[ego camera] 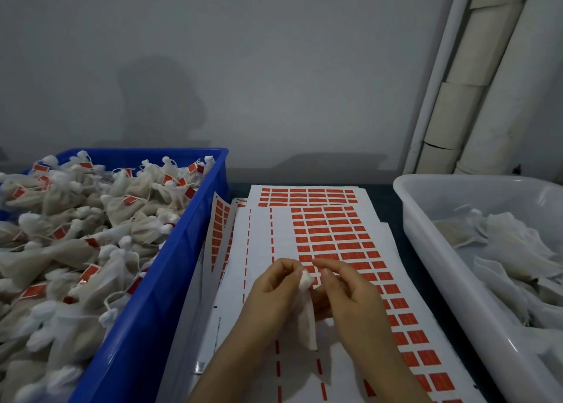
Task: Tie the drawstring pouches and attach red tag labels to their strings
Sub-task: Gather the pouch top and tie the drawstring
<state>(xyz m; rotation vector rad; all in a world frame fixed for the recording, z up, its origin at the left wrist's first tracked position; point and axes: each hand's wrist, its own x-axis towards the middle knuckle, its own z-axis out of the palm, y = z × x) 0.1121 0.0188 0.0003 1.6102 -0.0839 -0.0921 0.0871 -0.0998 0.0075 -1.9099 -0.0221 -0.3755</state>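
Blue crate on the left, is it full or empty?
Full: tied pouches with red tags heap the blue crate up to its rim.

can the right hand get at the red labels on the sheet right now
Probably yes: the right hand hangs above the label sheet, nothing between, though it pinches the pouch top.

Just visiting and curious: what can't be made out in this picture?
Head view:
String of the pouch: hidden behind the fingers of the left hand and right hand.
Print on the red labels: too small and blurred.
The blue bin and white tub: cut off by the left and right edges, so their full contents are unseen.
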